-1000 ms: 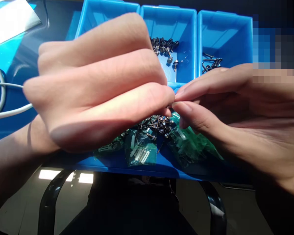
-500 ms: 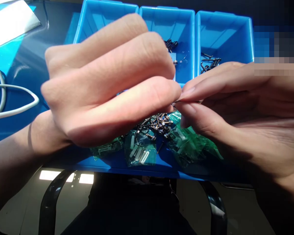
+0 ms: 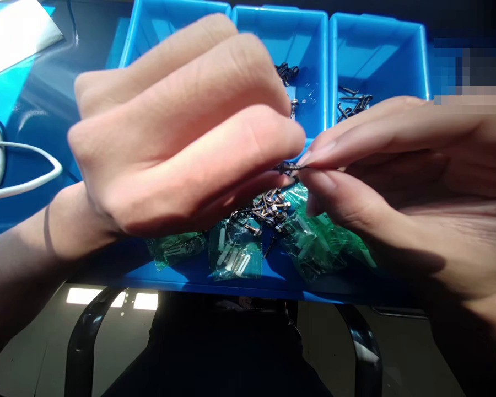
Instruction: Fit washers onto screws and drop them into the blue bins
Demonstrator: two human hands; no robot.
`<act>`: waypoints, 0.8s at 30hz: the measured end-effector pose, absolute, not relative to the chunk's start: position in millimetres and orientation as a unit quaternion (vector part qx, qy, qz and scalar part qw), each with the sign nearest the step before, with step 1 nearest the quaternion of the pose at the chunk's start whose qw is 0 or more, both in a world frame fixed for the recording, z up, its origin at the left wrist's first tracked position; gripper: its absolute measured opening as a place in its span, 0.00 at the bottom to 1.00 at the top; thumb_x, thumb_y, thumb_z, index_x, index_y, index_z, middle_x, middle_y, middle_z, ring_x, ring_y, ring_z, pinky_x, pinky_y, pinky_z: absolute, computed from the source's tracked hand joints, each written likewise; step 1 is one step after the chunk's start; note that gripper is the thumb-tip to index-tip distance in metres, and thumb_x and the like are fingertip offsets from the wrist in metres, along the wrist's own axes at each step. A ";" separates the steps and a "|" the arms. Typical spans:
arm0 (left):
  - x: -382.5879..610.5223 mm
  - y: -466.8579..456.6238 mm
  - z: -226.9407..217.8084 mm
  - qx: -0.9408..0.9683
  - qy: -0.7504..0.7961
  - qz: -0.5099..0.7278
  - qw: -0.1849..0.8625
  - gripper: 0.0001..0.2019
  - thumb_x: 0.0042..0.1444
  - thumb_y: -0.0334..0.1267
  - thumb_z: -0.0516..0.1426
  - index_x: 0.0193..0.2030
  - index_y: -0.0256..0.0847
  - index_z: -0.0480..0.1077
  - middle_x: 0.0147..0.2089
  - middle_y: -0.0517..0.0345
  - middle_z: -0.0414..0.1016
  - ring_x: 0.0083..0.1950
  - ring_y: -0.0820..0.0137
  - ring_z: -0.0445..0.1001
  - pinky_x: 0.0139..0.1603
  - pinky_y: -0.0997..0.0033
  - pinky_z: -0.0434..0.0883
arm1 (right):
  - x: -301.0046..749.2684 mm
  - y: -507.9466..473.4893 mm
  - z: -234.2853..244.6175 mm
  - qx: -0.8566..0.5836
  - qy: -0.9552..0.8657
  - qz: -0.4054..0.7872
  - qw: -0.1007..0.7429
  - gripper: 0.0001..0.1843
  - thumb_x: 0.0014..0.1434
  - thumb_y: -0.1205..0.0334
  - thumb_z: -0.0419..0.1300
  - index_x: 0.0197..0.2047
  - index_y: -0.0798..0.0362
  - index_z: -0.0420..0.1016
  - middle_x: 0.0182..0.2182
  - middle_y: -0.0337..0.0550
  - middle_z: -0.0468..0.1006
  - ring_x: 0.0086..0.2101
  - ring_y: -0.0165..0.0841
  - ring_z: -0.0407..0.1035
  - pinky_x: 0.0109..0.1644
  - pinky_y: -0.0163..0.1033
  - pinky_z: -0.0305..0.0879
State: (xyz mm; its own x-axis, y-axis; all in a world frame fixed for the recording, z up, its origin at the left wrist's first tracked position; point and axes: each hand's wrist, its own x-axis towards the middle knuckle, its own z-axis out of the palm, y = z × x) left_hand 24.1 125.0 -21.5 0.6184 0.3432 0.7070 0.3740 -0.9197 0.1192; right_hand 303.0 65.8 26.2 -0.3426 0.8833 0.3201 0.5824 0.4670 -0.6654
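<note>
Between the two hands, above the blue table, is a small dark screw [image 3: 288, 167] lying roughly level. My left hand [image 3: 186, 132] is curled, with its thumb and forefinger closed around the screw's left end. My right hand [image 3: 380, 165] pinches the other end between thumb and forefinger. Much of the screw is hidden by the fingertips. Below the hands lies a heap of loose metal screws [image 3: 268, 209]. Beside it are a clear packet of white plugs and screws [image 3: 236, 256] and a green plastic packet [image 3: 318, 242].
Behind the hands stand a left blue bin [image 3: 128, 41], a middle blue bin [image 3: 314, 49] with dark screws, and a right blue bin [image 3: 397, 55] with black screws. A white cable [image 3: 33, 149] and white paper [image 3: 16, 33] lie at the left. The table's edge runs below.
My left forefinger has lifted slightly away from its thumb, so more of the screw shows between the hands. Both hands are a little higher in the view.
</note>
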 end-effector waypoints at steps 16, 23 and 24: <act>24.1 129.1 -16.5 -0.905 -0.168 -0.382 0.083 0.19 0.75 0.56 0.57 0.66 0.52 0.71 0.57 0.54 0.84 0.50 0.57 0.81 0.48 0.45 0.69 | 297.4 61.7 26.8 -0.461 -0.785 0.214 0.355 0.02 0.78 0.56 0.70 0.51 0.37 0.86 0.48 0.30 0.91 0.43 0.30 0.85 0.39 0.43 0.79; 25.5 126.2 -10.4 -0.896 -0.191 -0.401 0.018 0.18 0.74 0.56 0.54 0.63 0.56 0.73 0.55 0.60 0.87 0.48 0.58 0.83 0.50 0.43 0.73 | 300.7 60.2 24.7 -0.448 -0.798 0.191 0.354 0.05 0.78 0.57 0.70 0.54 0.37 0.86 0.50 0.35 0.91 0.44 0.36 0.85 0.40 0.47 0.83; 26.6 125.0 -9.3 -0.896 -0.194 -0.398 0.021 0.17 0.74 0.55 0.55 0.62 0.55 0.73 0.54 0.60 0.87 0.48 0.59 0.83 0.50 0.43 0.74 | 301.2 60.4 24.4 -0.448 -0.798 0.190 0.356 0.05 0.78 0.58 0.69 0.54 0.38 0.85 0.49 0.36 0.90 0.44 0.35 0.85 0.40 0.46 0.83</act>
